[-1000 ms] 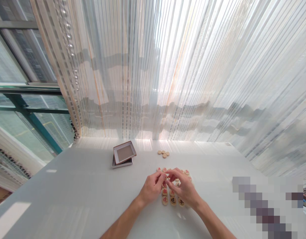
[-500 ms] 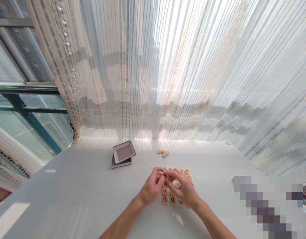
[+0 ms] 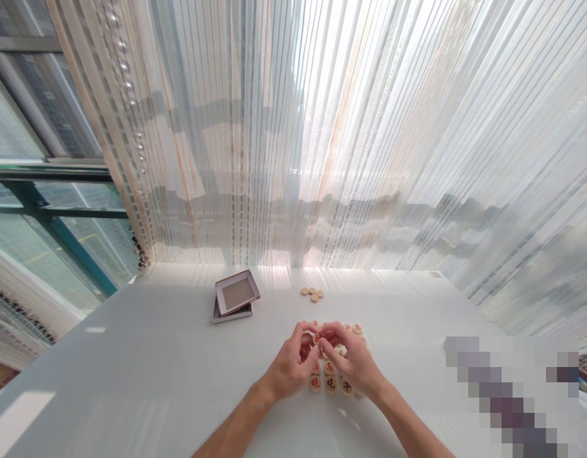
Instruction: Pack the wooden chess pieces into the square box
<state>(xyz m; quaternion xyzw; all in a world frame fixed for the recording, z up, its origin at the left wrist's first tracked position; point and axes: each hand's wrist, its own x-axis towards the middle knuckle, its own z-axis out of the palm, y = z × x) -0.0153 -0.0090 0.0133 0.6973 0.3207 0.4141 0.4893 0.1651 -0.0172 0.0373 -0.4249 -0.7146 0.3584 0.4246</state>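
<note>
Fingertips of both my hands meet over a block of Chinese chess pieces (image 3: 330, 383), round and pale with red or black characters. Between them is one red-marked Chinese chess piece (image 3: 317, 340), tilted up toward me. My left hand (image 3: 291, 362) is closed on its left side, thumb and forefinger curled. From the right, my right hand (image 3: 354, 357) pinches at the same piece. Pieces show in front of, behind and to the right of the hands; those under the palms are hidden.
Farther back lie several blank-looking round pieces (image 3: 314, 297). To their left, an open box (image 3: 231, 317) has its lid (image 3: 237, 295) resting askew on it. The white table (image 3: 154, 356) runs up to a sheer curtain (image 3: 274, 159). A blurred-out patch covers the right side.
The held piece has turned so that its red face shows more between my fingers. My hands have shifted only slightly; the box and the far pieces stay put.
</note>
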